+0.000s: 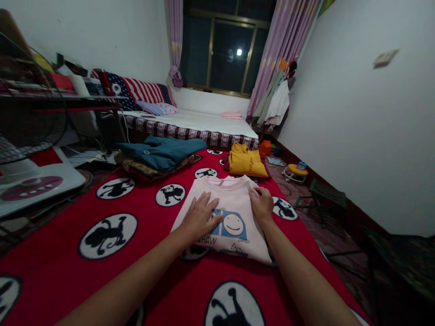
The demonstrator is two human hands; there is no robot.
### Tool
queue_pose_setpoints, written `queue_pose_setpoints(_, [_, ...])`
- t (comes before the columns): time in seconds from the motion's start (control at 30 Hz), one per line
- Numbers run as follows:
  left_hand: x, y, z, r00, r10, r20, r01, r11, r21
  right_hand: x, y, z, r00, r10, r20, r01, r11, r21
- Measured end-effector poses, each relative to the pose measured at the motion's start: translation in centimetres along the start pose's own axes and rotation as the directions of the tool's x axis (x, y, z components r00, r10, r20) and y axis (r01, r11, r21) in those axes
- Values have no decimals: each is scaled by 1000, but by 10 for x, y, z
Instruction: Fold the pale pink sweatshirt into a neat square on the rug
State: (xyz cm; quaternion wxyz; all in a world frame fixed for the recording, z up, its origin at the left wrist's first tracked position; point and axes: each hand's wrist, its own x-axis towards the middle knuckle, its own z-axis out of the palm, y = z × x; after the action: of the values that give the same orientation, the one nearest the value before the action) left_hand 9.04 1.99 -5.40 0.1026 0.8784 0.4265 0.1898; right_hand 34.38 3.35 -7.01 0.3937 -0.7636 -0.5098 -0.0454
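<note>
A pale pink sweatshirt (239, 199), printed with a blue panel and a smiley face, lies folded on a red blanket (149, 276) patterned with black monkeys in white ovals. Flat on its left part rests my left hand (201, 219), fingers spread and touching the print. My right hand (262, 203) is at the shirt's upper right edge, its thumb and fingers closed on the fabric there. Beyond the shirt sits a folded yellow garment (247, 162). Farther left is a pile with a teal garment (165, 151) on top.
A bed (190, 120) with a white top stands under the window. On the left are a cluttered desk (91, 97), a fan (30, 117) and a white appliance (37, 185). At the right are a yellow stool (297, 170) and a dark folding stool (326, 197) by the wall.
</note>
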Motion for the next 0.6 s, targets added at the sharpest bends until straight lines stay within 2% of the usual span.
queue_pose_setpoints(0.13, [16,-1,4,986,95,140,-93,995,-20,-3,-12,-7,1000,15,-18,-18,980,-197])
queue_pose_setpoints(0.23, [24,-5,8,968,142,209,-135,990,-50,-3,-34,-9,994,-110,-5,105,967,-231])
queue_pose_setpoints(0.33, [25,-8,13,969,151,194,-143,988,-51,-5,-52,0,943,-294,156,316,937,-147])
queue_pose_setpoints(0.43, [29,-14,19,989,74,130,-72,997,-16,-13,-56,17,889,-289,355,373,907,-195])
queue_pose_setpoints(0.5, [37,-21,24,996,-13,83,12,1000,22,-18,-54,26,881,-252,401,370,895,-250])
queue_pose_setpoints(0.6, [58,-33,31,996,-86,39,83,994,68,-22,-50,31,893,-242,378,361,889,-283])
